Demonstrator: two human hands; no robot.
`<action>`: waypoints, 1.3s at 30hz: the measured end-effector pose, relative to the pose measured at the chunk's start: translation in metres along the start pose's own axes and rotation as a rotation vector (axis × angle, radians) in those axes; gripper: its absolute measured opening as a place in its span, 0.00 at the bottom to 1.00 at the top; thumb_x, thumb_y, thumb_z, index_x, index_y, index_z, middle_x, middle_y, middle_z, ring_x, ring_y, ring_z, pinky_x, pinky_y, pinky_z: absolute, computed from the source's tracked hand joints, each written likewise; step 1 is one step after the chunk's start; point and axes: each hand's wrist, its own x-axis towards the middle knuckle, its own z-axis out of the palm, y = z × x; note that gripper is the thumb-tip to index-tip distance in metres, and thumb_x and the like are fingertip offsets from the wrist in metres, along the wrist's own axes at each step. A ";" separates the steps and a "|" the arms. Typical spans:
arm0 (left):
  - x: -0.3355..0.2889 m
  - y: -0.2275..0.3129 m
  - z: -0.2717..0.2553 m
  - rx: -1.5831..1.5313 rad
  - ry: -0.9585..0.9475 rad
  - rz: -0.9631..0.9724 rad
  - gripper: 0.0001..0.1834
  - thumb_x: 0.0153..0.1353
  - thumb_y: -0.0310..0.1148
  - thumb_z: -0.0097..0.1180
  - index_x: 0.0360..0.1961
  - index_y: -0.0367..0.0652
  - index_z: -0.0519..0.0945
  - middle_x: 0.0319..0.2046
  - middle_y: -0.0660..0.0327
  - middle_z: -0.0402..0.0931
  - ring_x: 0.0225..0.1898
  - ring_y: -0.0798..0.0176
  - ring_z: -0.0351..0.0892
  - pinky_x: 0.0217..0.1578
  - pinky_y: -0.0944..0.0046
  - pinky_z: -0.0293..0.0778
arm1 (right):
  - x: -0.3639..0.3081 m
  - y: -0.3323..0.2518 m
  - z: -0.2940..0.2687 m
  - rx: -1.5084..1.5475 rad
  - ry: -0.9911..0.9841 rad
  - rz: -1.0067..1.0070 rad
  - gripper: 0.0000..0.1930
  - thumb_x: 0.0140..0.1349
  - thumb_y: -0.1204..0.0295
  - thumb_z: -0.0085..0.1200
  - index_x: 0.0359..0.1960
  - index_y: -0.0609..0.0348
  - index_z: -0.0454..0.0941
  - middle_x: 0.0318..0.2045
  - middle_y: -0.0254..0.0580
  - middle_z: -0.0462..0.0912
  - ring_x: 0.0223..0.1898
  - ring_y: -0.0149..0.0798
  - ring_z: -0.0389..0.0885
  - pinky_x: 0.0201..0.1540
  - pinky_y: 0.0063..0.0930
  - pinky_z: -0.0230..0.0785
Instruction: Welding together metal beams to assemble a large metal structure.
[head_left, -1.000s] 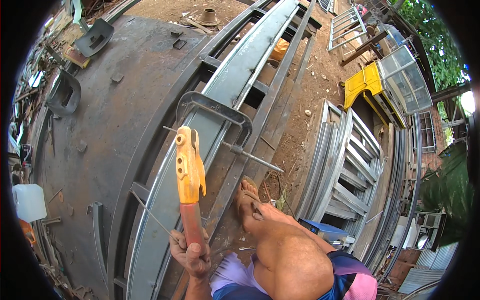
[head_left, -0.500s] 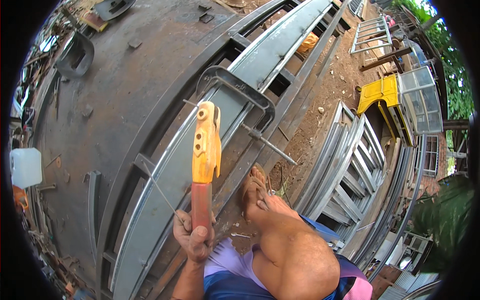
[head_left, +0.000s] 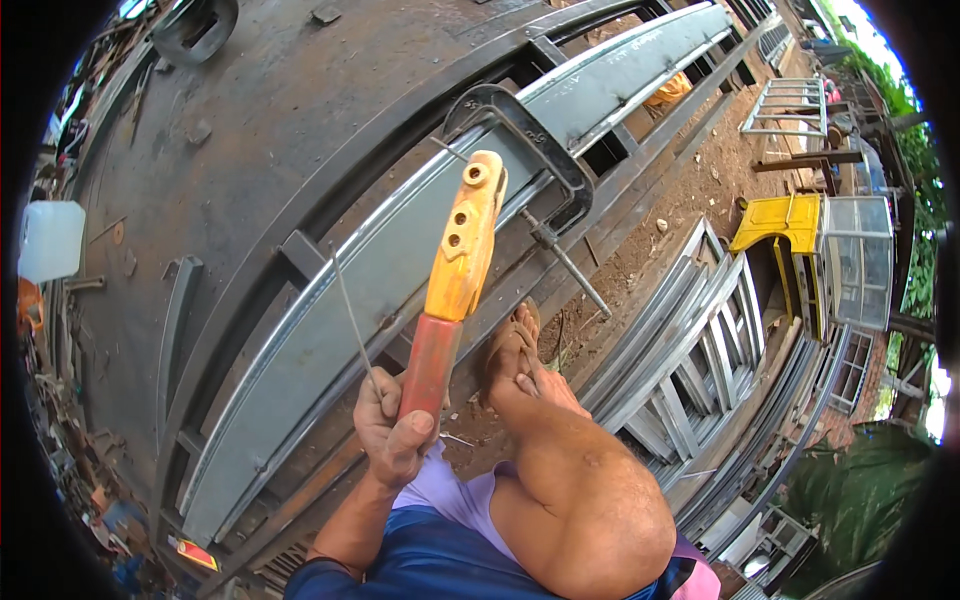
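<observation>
My left hand (head_left: 393,432) is closed around the red handle of a yellow welding electrode holder (head_left: 462,250), its jaw end pointing up and away. A thin welding rod (head_left: 352,315) sticks up from the same hand, beside the holder rather than in its jaw. Beneath them runs a long grey steel channel (head_left: 300,350), gripped farther off by a black C-clamp (head_left: 545,150) with a long screw. Down at my bare foot (head_left: 508,352), my right hand (head_left: 560,392) wraps round the ankle; my leg hides much of it.
A dark steel plate table (head_left: 230,160) spreads left, with a white plastic jug (head_left: 50,242) at its edge. Curved steel beams border the channel. To the right are stacked metal frames (head_left: 690,370), a yellow cabinet with glass panes (head_left: 785,222) and a light metal ladder-like frame (head_left: 788,105).
The electrode holder has tilted to the right and moved slightly up, with the rod still in my left hand. The view has shifted; my right hand stays at the ankle.
</observation>
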 end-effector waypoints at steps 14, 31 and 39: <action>-0.005 -0.017 0.001 0.288 -0.191 0.058 0.21 0.54 0.42 0.64 0.34 0.39 0.66 0.25 0.63 0.66 0.28 0.68 0.66 0.30 0.64 0.68 | 0.015 -0.147 0.058 -0.253 -0.681 -0.376 0.18 0.62 0.65 0.49 0.51 0.62 0.70 0.41 0.53 0.78 0.47 0.51 0.76 0.48 0.39 0.68; -0.025 -0.010 -0.003 0.344 -0.167 0.280 0.23 0.53 0.43 0.63 0.30 0.41 0.62 0.20 0.63 0.64 0.21 0.65 0.71 0.24 0.63 0.66 | -0.052 -0.267 0.074 -0.465 -0.731 -0.564 0.16 0.58 0.66 0.52 0.47 0.59 0.75 0.40 0.51 0.79 0.45 0.51 0.77 0.47 0.37 0.70; -0.038 -0.005 -0.003 0.214 -0.195 0.163 0.21 0.54 0.41 0.63 0.31 0.40 0.63 0.21 0.62 0.68 0.24 0.67 0.75 0.25 0.65 0.68 | -0.073 -0.278 0.062 -0.487 -0.647 -0.522 0.16 0.56 0.66 0.53 0.45 0.58 0.77 0.40 0.49 0.80 0.44 0.50 0.78 0.47 0.36 0.71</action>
